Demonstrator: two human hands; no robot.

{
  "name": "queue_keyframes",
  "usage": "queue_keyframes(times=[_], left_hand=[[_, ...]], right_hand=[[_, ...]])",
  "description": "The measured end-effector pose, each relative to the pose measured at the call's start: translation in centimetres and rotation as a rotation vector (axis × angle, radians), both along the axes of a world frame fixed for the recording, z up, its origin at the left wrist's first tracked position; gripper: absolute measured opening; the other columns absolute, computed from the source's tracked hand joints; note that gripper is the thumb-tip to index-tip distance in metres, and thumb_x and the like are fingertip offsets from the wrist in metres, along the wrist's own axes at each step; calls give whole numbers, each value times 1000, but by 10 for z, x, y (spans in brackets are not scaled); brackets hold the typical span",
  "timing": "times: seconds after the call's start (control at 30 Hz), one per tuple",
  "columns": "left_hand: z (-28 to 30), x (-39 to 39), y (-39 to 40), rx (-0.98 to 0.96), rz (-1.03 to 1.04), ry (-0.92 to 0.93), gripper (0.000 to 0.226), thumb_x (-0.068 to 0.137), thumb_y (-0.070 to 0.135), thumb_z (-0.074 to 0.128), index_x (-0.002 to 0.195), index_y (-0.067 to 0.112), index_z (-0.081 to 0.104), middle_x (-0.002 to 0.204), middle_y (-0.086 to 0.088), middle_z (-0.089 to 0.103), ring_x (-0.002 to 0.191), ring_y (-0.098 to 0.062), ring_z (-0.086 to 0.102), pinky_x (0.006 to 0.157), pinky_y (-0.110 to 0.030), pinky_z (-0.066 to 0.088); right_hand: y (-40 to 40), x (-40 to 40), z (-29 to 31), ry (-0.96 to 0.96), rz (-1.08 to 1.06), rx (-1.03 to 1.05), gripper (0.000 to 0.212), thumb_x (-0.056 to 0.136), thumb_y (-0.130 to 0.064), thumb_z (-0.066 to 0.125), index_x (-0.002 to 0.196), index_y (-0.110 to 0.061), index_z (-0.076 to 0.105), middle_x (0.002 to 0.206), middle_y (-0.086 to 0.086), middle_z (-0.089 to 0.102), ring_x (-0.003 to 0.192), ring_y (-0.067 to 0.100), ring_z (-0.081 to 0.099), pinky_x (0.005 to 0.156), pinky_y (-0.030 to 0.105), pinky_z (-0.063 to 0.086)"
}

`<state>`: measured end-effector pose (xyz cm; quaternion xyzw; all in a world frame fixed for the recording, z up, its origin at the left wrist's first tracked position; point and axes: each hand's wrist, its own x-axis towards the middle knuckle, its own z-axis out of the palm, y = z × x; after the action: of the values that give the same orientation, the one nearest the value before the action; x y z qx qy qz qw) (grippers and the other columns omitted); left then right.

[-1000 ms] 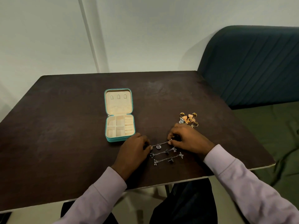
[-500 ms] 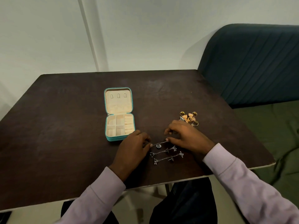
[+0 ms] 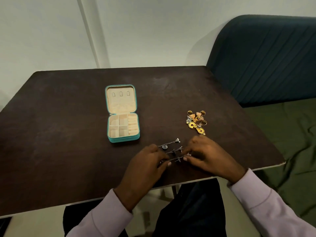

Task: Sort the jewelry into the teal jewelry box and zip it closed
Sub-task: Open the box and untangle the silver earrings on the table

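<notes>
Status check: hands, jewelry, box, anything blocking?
Left hand and right hand pinch nearest silver chain. Teal jewelry box open, compartments bare. Gold pile untouched. Nothing in the way.

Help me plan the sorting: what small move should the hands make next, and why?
Probably lift the nearest silver chain and carry it to the open teal jewelry box. The left hand and right hand both pinch its ends, the box compartments look empty, and the other two chains and gold pile lie untouched.
</notes>
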<state>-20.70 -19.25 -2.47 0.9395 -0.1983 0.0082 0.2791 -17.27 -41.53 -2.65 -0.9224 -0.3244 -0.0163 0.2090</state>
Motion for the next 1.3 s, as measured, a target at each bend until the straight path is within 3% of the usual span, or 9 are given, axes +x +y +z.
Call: queue_keyframes(times=[0.17,0.4,0.6,0.7,0.8,0.9,1.1,1.2,1.3], left_hand=[[-9,4,-17,39,2,-42,29,93,38,48,117,28,61,113,4,53,107,-9,45,84,-19,33],[-23,1,-24,84,24,-86,30,94,35,46,117,23,61,115,1,55,107,-16,48,87,-27,37],[-27,4,-25,128,33,-130,31,95,29,45,122,20,58,120,-3,54,110,-21,48,89,-31,39],[-30,3,-25,138,31,-185,21,89,25,54,104,17,67,102,-4,61,95,-23,57,77,-34,47],[-33,-3,-26,110,13,-220,7,75,23,67,81,20,66,80,0,61,71,-18,60,58,-28,48],[-35,-16,-23,140,2,-261,15,78,31,52,73,28,65,73,7,58,64,-11,58,54,-22,44],[-49,-47,-2,105,-2,-330,34,81,51,49,96,26,66,88,7,56,75,-11,50,65,-21,39],[-54,-51,3,94,-4,-394,29,79,43,53,98,24,62,97,7,47,79,-12,43,68,-24,33],[-56,-51,2,79,2,-442,18,80,33,54,92,22,64,100,6,49,78,-14,44,68,-25,34]], right_hand=[[1,-5,-11,6,-35,-41,35,82,-48,46,100,-26,68,94,-6,57,86,2,41,73,17,32],[4,-7,-18,-3,-69,-85,42,83,-51,44,109,-26,67,96,-6,58,89,10,48,75,25,40],[5,-5,-19,-39,-73,-94,27,84,-40,53,100,-27,69,92,-6,57,84,11,49,71,29,42],[6,-7,-18,-58,-57,-100,19,84,-36,58,94,-26,70,89,-5,57,83,13,50,69,29,43],[8,-12,-19,-76,-50,-114,26,85,-42,47,92,-28,68,88,-6,55,81,12,49,68,27,41],[9,-20,-22,-102,-63,-113,28,86,-42,45,94,-28,68,89,-7,54,81,11,48,66,29,45],[4,-47,-29,-233,-67,-60,28,85,-45,54,96,-25,71,99,-5,60,90,11,51,69,28,46],[2,-57,-35,-264,-35,-85,37,83,-53,57,102,-24,70,111,-3,61,101,12,51,77,27,43],[5,-61,-39,-306,-18,-71,29,86,-44,58,102,-23,70,114,-2,61,102,14,51,79,26,37]])
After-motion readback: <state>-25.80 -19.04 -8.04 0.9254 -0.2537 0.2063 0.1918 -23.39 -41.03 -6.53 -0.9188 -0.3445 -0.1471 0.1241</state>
